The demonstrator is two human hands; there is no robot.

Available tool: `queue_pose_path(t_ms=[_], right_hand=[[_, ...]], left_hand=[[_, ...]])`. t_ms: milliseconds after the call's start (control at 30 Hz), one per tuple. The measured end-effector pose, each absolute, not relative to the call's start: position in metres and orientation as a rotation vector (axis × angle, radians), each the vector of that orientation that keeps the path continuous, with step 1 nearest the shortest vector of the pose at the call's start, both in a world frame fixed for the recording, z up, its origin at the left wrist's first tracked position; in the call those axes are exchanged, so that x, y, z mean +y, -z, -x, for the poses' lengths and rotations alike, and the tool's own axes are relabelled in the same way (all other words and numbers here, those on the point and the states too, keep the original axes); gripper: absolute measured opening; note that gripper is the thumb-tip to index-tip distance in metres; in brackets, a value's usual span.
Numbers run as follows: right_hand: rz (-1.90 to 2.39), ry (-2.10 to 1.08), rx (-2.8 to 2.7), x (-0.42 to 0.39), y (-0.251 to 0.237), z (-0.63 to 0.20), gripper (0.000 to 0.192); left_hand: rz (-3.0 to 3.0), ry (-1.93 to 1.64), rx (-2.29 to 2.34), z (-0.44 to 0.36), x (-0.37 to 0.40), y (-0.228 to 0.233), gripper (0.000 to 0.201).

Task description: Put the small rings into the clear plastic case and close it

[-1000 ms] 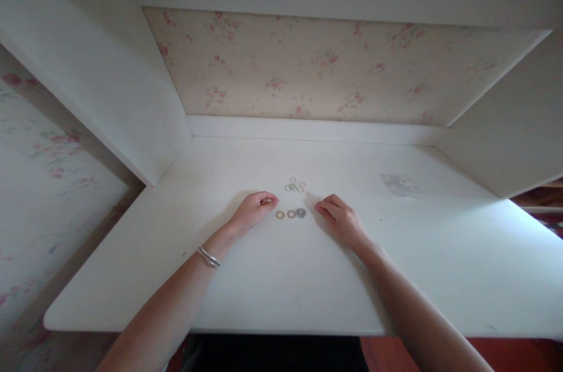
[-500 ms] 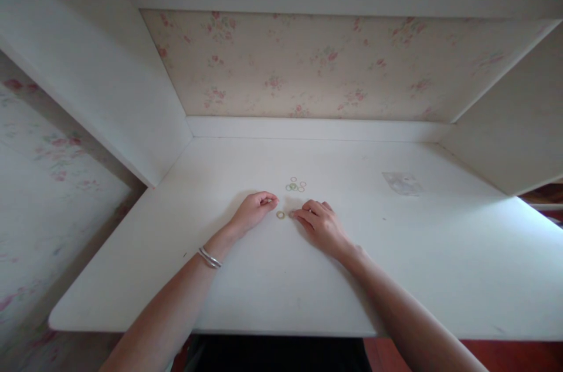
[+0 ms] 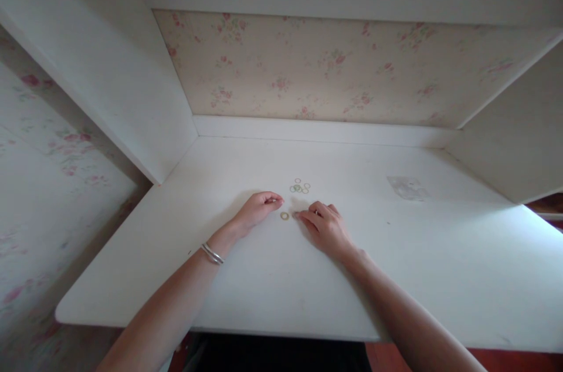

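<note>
Resting on the white desk (image 3: 440, 278), my right hand (image 3: 326, 228) curls its fingertips over a small ring just right of the loose yellow ring (image 3: 284, 216); whether they actually pinch it I cannot tell. My left hand (image 3: 257, 210) lies just left of that yellow ring, fingers loosely closed with the tips together, perhaps on something tiny. Beyond the yellow ring sits a cluster of rings (image 3: 299, 186). I judge a light fingertip press and a slow slide would handle such a thin piece best. My fingers hide the covered ring, and the cluster's count is hard to make out.
</note>
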State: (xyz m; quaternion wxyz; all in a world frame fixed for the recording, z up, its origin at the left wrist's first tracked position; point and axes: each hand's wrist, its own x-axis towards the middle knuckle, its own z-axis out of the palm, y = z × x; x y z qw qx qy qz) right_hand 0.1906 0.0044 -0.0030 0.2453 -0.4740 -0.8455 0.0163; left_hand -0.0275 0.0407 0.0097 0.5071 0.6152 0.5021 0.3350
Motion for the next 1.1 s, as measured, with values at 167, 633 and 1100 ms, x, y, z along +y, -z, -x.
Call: queue_pose_path(t_ms=[167, 633, 1100], right_hand=[[1.383, -0.128, -1.976, 0.011, 0.005, -0.208, 0.028], [1.536, -0.285, -1.754, 0.025, 0.013, -0.244, 0.028], [1.549, -0.306, -1.806, 0.025, 0.014, -0.243, 0.027]], left_hand=[[-1.579, -0.728, 1.269, 0.018, 0.057, -0.010, 0.031], [-2.551, -0.211, 1.321, -0.022, 0.154, -0.023, 0.029], [-2.534, -0.164, 1.369, -0.011, 0.150, -0.015, 0.022]])
